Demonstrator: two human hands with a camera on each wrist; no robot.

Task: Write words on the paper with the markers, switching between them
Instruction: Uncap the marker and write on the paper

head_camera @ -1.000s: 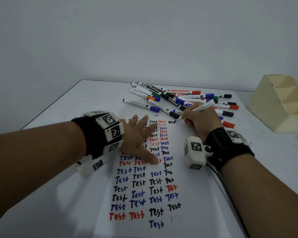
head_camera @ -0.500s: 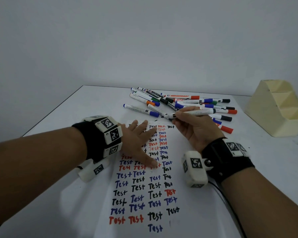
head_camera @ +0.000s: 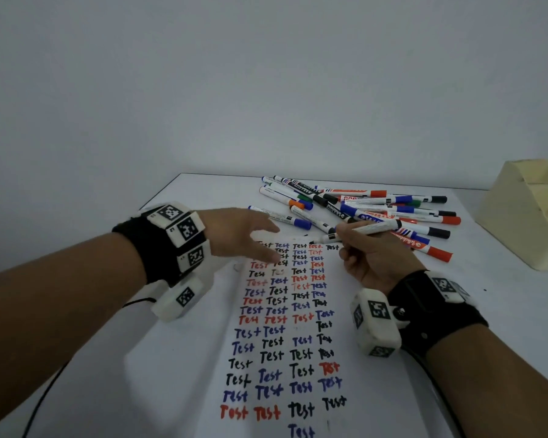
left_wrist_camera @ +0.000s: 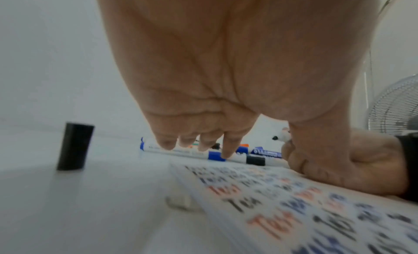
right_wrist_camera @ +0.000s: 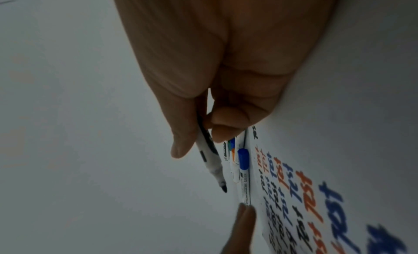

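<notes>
Your right hand (head_camera: 374, 263) pinching an uncapped black marker (head_camera: 358, 231) at frame centre, tip leftward above the paper (head_camera: 285, 327), your left hand (head_camera: 244, 235) spread loosely, hovering over the paper's upper-left corner

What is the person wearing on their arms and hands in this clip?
Both forearms are bare, with no sleeves or gloves. The left hand and right hand each sit beyond a wide black wrist strap carrying white blocks printed with black-and-white square tags. A white tagged camera housing hangs below each wrist, and thin black cables trail back from them.
</notes>
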